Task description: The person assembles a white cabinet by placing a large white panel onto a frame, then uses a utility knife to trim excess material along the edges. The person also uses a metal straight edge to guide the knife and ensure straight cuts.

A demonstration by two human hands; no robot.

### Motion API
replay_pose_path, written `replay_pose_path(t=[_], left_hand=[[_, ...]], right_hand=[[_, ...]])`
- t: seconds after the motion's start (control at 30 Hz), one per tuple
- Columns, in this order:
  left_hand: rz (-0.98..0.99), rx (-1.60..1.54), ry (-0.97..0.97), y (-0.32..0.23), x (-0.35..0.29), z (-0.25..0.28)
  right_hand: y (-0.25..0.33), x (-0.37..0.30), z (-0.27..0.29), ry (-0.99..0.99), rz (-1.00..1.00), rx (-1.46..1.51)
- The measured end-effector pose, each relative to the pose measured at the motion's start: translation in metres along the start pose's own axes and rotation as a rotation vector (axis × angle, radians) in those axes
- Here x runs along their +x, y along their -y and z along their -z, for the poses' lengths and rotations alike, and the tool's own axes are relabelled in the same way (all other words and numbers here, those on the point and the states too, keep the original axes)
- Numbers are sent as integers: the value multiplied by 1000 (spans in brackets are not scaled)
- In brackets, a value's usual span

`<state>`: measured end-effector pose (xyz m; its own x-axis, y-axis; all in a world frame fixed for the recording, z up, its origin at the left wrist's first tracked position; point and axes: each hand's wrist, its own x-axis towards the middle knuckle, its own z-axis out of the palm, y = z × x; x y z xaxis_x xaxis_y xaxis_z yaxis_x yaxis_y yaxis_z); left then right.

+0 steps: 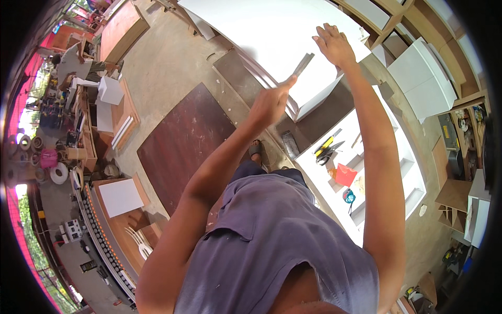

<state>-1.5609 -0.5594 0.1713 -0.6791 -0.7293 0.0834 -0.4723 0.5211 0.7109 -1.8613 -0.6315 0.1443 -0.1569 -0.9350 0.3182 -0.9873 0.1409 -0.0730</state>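
My left hand point(272, 104) is closed around one end of a flat grey metal file point(303, 64), its index finger stretched along the tool. The file's free end points up and to the right over a large white cabinet point(272, 31), near its front edge. My right hand point(335, 46) rests on the white top surface near its right side, fingers spread and holding nothing. Part of the file is hidden inside my left fist.
A white compartmented cabinet point(408, 183) lies at my right, bearing yellow-handled cutters point(325, 145), a red piece point(345, 175) and a tape measure point(349, 196). A dark red board point(188, 146) lies on the floor at left. Another person point(76, 65) is far left.
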Motion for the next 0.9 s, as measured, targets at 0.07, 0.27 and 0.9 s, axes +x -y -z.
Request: replay_pose_path(t=[0.07,0.27,0.9], left_hand=[[42,46,101,6,-18,5],[-43,46,-9,39,-31,-3],[-252,56,-183,55,-40,-14]], right_hand=[[3,-2,-5,-24,14,-3],[3,-1,7,40,8,-38],[4,1,19,23,12,-36]])
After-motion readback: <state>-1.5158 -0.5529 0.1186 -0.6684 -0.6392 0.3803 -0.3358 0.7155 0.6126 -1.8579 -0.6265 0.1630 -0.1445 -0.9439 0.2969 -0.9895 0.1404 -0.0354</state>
